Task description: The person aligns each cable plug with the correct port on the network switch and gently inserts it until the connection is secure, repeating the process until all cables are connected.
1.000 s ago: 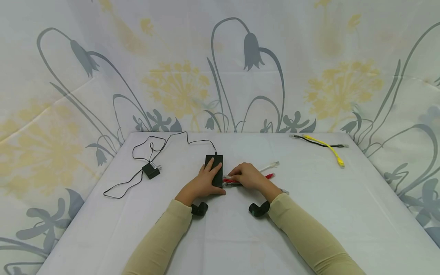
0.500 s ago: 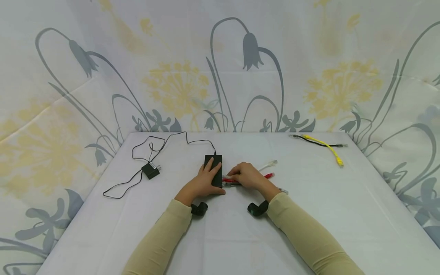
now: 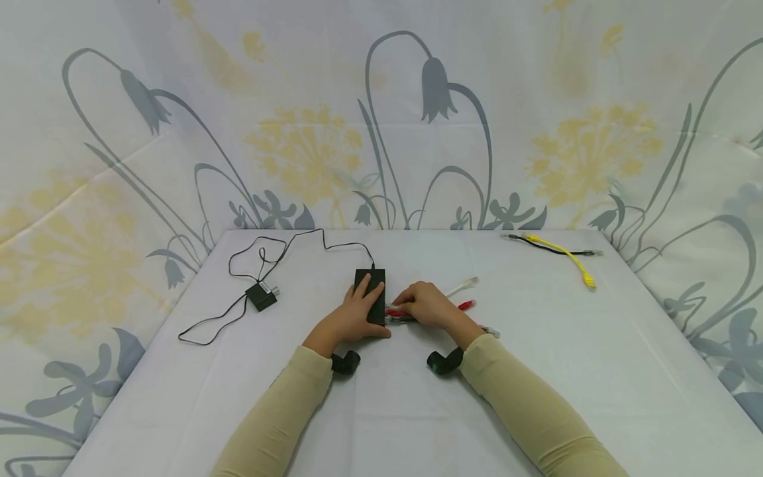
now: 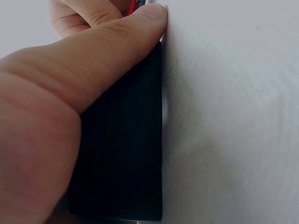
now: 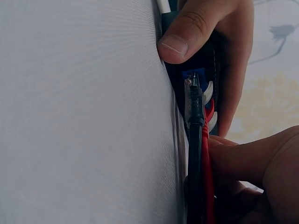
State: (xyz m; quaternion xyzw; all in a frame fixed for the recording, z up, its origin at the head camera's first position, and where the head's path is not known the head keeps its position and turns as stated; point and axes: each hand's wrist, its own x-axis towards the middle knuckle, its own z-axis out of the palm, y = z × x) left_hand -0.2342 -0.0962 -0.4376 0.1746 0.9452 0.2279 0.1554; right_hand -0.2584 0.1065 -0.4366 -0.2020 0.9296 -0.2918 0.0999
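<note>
A black network switch (image 3: 362,277) lies on the white table. My left hand (image 3: 348,315) holds it, fingers spread over its top and thumb along the near end, also seen in the left wrist view. Close at its right side, my right hand (image 3: 432,305) pinches a white network cable (image 3: 461,287), whose near part is mostly hidden by the fingers. A red cable (image 5: 206,158) and a black cable (image 5: 194,154) run alongside beneath that hand. In the right wrist view the black cable's clear plug (image 5: 194,100) lines up with a blue port (image 5: 200,73) on the switch.
A thin power cord runs from the switch's far end to a black power adapter (image 3: 261,296) at left. A yellow cable (image 3: 572,260) and another black cable (image 3: 551,248) cross at the back right. Dark wrist-camera mounts (image 3: 444,362) sit below the wrists.
My right wrist and the white cable's free end have shifted very slightly left, toward the switch. My left hand and the switch stay in place.
</note>
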